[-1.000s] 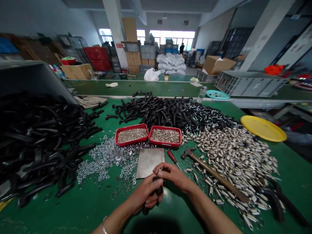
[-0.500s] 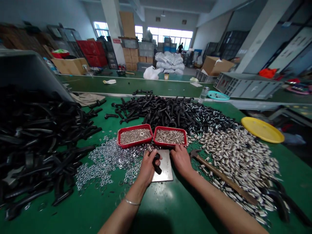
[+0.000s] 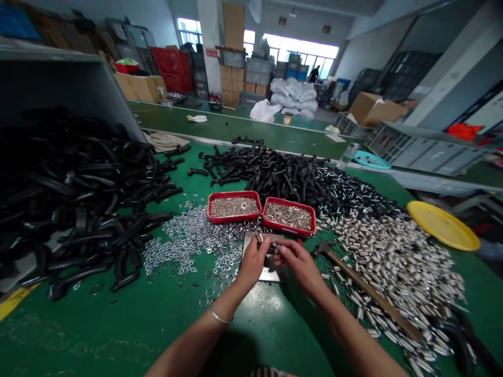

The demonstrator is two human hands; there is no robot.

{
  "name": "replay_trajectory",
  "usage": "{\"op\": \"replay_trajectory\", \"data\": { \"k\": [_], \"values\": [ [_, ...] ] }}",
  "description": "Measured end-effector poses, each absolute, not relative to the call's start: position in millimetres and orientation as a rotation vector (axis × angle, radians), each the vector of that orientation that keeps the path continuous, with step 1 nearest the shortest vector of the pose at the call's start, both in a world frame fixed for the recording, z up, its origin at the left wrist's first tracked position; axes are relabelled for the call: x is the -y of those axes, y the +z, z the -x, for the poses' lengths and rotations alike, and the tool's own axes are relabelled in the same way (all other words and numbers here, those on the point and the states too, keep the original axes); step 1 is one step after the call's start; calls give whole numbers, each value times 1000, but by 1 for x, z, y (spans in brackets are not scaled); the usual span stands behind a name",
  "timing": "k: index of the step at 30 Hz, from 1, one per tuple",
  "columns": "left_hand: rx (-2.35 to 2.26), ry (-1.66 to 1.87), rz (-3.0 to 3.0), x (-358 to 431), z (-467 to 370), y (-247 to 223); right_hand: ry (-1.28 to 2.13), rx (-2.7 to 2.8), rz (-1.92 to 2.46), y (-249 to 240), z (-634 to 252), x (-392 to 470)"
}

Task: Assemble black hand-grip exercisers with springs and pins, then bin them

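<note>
Over a small metal plate [image 3: 267, 276], my left hand [image 3: 251, 262] is closed around a black curved handle. A silver threaded sleeve [image 3: 260, 238] shows above its thumb, and most of the handle is hidden by my fingers. Close beside it, my right hand [image 3: 297, 260] is closed, fingertips pinched together right at the handle. What it pinches is too small to make out. Just beyond the hands stand two red trays: the left tray [image 3: 209, 210] contains tiny metal bits, the right tray [image 3: 288, 229] small metal pins.
A hammer [image 3: 371, 293] lies right of my right hand, against a heap of silver sleeves [image 3: 404, 267]. Metal rings [image 3: 184, 241] are scattered on the left. Black handles [image 3: 271, 170] pile up behind the trays and in a tipped bin. A yellow lid [image 3: 444, 225] lies far right.
My right hand has come away from the right tray's front edge to meet my left hand over the plate. My left hand still grips the handle. The view has shifted leftward.
</note>
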State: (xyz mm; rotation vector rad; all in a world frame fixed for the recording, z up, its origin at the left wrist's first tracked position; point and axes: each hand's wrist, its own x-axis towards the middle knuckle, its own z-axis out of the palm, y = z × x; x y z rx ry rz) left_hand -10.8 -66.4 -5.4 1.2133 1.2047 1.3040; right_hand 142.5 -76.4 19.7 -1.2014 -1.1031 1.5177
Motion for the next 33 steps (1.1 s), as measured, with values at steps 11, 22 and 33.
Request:
{"op": "replay_trajectory", "data": {
  "k": [11,22,33],
  "values": [
    [-1277,1280,-1435,70,7,-6,1679,981,1160,19,-141,85],
    [-876,1308,-847,67,-1,-18,186,2255,1285,9,-150,85],
    [-645,1113,-457,57,3,-30,163,1964,1955,18,-295,-6]
  ]
}}
